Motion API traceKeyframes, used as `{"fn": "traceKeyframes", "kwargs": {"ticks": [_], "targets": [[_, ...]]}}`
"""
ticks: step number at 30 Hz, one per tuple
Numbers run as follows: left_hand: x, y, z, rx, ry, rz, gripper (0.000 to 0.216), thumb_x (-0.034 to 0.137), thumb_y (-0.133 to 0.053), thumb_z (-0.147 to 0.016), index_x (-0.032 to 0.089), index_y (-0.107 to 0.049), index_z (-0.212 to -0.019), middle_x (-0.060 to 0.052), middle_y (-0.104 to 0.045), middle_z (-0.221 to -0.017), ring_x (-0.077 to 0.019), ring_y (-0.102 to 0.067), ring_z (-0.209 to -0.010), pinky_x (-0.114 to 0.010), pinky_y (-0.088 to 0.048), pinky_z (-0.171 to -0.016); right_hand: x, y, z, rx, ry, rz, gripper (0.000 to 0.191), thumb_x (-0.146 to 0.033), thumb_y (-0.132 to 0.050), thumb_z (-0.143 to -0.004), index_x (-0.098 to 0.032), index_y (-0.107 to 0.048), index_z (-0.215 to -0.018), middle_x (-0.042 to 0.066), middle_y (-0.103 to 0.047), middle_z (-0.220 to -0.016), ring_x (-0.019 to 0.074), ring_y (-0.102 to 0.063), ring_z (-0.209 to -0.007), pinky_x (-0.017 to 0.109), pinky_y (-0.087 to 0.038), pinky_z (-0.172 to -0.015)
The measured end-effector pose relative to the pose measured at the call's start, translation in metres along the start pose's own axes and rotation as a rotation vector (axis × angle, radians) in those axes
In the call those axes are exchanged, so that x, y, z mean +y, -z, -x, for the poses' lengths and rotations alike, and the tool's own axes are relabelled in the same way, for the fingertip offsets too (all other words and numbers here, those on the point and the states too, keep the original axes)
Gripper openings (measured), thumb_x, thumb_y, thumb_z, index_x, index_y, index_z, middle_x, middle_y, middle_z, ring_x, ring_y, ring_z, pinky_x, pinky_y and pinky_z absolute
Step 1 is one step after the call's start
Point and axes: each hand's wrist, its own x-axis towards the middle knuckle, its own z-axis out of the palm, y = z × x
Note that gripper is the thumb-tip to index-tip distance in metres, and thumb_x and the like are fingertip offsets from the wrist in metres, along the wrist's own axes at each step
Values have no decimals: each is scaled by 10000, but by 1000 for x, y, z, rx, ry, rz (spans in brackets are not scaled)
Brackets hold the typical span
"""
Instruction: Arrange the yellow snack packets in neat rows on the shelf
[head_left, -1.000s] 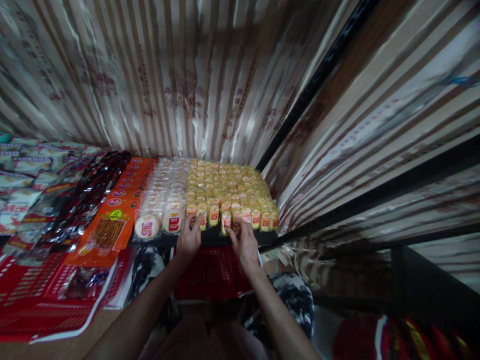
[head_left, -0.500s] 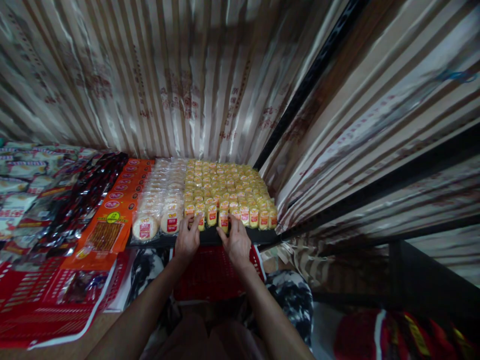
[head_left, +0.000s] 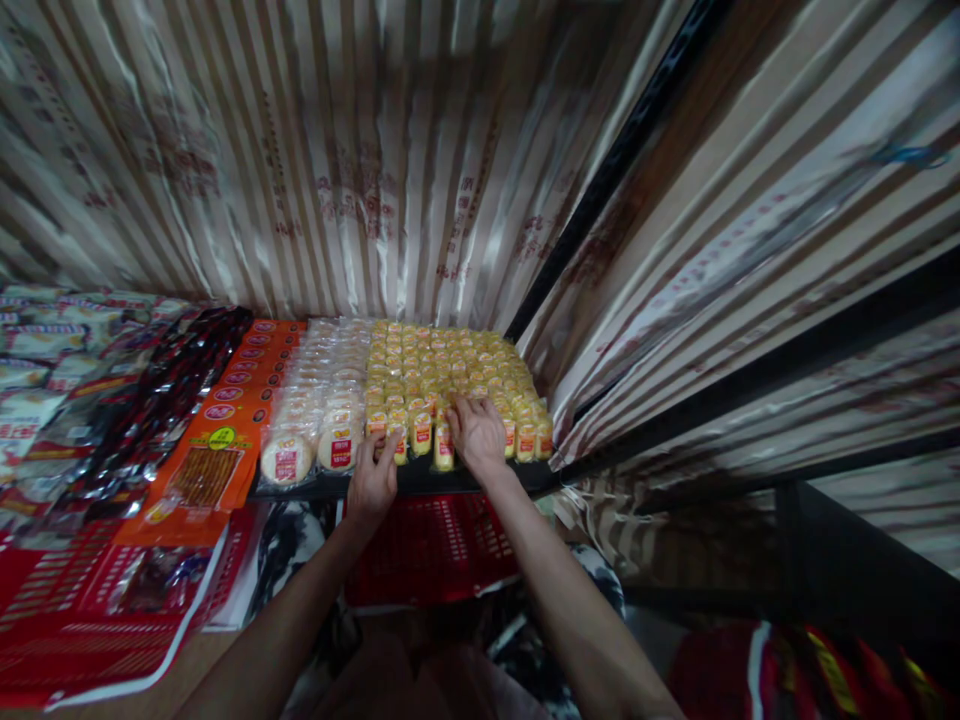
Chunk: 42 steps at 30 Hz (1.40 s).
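Observation:
Rows of small yellow packaged cakes [head_left: 421,432] with red labels stand on a black shelf [head_left: 315,486]. One cake pack [head_left: 443,447] juts forward from the front row. My left hand [head_left: 373,478] is at the front edge, its bent fingers and thumb apart, touching the front packs left of the middle. My right hand [head_left: 480,435] reaches over the front row just right of the jutting pack. Its fingers extend onto the packs behind, with their tips partly hidden; no pack shows lifted in either hand.
Left of the cakes are clear-wrapped round white biscuits [head_left: 286,460], orange snack packets [head_left: 202,470] and dark shiny packets [head_left: 161,420]. Red baskets [head_left: 112,690] are below. A striped plastic curtain [head_left: 360,150] hangs behind, with a black metal post [head_left: 592,210] at the right.
My right hand has moved from the front of the jutting pack forward, over the front row. My left hand stays by the front packs, slightly lower.

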Motion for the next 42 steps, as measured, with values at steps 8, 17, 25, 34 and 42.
{"fn": "traceKeyframes", "kwargs": {"ticks": [8, 17, 25, 34, 42], "targets": [[-1, -1, 1, -9, 1, -3, 472, 69, -400, -836, 206, -514, -1273, -114, -494, -1099, -195, -498, -949, -365, -461, -871, 9, -5, -21, -93, 43, 40, 249, -240, -449, -898, -245, -664, -1023, 72, -660, -960, 233, -495, -958, 331, -379, -833], [-1, 0, 2, -23, 8, -11, 473, 61, -401, -833, 200, -512, -1271, -115, -488, -1124, -196, -497, -970, -356, -462, -883, 10, -7, -22, -64, 22, 57, 234, -253, -448, -900, -202, -663, -980, 94, -656, -980, 234, -490, -955, 332, -352, -840], [1, 2, 1, -21, 8, -23, 452, 69, -391, -843, 200, -528, -1254, -115, -494, -1104, -197, -501, -962, -356, -463, -881, 19, -8, -23, -33, 139, 28, 208, -215, -467, -885, -203, -672, -917, 77, -664, -939, 235, -495, -914, 330, -371, -836], [-3, 0, 5, -5, -8, 24, 454, 78, -382, -861, 208, -502, -1279, -121, -446, -1159, -183, -498, -973, -346, -474, -869, 40, 1, 14, 264, 66, -355, 283, -180, -389, -892, -170, -602, -1077, 84, -649, -1006, 203, -560, -938, 343, -445, -868], [14, 16, -10, 36, -45, -51, 381, 97, -416, -853, 209, -580, -1178, -126, -440, -1207, -242, -450, -1109, -409, -442, -910, 41, -23, 92, 279, 50, -524, 274, -165, -385, -898, -196, -597, -1069, 84, -642, -1007, 183, -590, -963, 356, -495, -872]]}}
